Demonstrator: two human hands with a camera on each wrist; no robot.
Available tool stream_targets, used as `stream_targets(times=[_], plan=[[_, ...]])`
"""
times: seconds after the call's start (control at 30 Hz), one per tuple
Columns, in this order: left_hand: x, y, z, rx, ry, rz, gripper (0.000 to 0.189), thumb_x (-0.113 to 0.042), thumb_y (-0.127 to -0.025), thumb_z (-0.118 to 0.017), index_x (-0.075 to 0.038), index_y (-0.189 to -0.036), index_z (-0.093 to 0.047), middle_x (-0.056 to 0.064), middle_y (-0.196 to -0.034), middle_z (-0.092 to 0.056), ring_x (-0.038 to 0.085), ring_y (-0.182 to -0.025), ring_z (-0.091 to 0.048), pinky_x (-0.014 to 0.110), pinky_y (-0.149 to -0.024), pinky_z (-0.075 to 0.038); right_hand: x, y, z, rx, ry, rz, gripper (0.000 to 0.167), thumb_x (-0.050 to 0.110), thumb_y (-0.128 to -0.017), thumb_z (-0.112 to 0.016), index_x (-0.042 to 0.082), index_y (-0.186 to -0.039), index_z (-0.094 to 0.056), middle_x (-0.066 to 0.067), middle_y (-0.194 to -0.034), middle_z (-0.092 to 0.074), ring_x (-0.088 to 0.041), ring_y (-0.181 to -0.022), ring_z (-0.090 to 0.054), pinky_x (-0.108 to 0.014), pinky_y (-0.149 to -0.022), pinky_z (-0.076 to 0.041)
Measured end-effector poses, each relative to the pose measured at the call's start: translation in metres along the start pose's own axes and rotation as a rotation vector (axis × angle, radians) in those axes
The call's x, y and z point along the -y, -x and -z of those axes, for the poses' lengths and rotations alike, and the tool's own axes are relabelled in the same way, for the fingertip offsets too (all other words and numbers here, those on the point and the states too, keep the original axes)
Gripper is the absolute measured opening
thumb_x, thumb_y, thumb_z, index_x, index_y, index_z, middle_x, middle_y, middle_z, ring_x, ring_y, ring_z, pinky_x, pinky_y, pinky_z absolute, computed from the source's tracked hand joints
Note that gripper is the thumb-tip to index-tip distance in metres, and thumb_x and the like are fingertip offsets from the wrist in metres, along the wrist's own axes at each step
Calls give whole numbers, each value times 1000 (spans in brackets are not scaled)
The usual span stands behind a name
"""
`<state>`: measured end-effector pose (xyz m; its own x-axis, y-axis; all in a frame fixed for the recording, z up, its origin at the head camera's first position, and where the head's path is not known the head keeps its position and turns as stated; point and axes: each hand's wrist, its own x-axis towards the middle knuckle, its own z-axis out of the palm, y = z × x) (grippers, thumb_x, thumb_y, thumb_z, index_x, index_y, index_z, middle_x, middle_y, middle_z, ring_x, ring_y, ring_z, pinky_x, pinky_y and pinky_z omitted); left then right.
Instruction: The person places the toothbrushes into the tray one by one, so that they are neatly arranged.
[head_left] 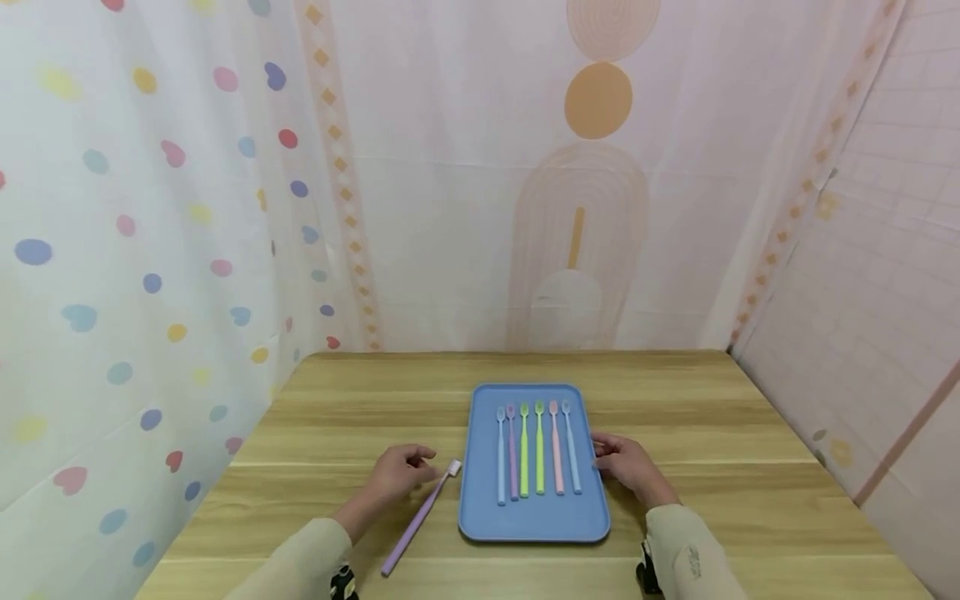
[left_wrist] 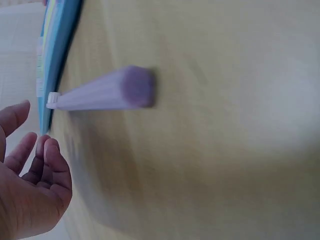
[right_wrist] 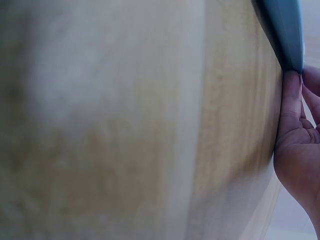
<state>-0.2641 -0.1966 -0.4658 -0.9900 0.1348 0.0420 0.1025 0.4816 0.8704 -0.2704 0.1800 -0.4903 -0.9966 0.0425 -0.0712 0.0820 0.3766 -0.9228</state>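
Note:
A purple toothbrush [head_left: 412,528] lies slantwise on the table, its white-bristled head close to the tray's left side. Beside it, my left hand [head_left: 401,472] hovers with fingers loosely bent and nothing held. The left wrist view shows this toothbrush [left_wrist: 107,91] apart from the left hand [left_wrist: 37,185]. Several toothbrushes [head_left: 540,454] in light blue, purple, green and pink lie side by side in a blue tray [head_left: 532,525], heads toward the far end. At the tray's right rim, my right hand [head_left: 630,465] pinches the edge between thumb and fingers, as the right wrist view shows.
The wood-grain table [head_left: 360,400] extends to both sides of the tray. A white curtain with coloured dots [head_left: 150,283] hangs at the left, and a patterned curtain [head_left: 465,208] stands behind the table's far edge. Another pale curtain [head_left: 885,292] borders the right.

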Motion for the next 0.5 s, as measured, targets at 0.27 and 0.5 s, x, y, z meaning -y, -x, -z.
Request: stream_targets(times=[0.27, 0.5], plan=[[25, 20, 15, 157, 55, 28, 37, -7, -86, -74, 9, -118, -64, 5, -87, -59, 17, -70, -52, 24, -52, -44, -3, 3, -8, 19, -65, 9, 49, -12, -84, -61, -12, -133, -55, -16, -102, -64, -24, -91, -62, -38, -78, -56], [33, 23, 16, 214, 62, -10, 40, -10, -86, -75, 8, -119, -65, 4, -92, -62, 18, -78, -53, 24, -58, -46, -1, 0, -2, -11, -42, 11, 49, -12, -84, -61, -11, -133, -56, -16, -102, -64, -24, -90, -63, -39, -77, -56]])
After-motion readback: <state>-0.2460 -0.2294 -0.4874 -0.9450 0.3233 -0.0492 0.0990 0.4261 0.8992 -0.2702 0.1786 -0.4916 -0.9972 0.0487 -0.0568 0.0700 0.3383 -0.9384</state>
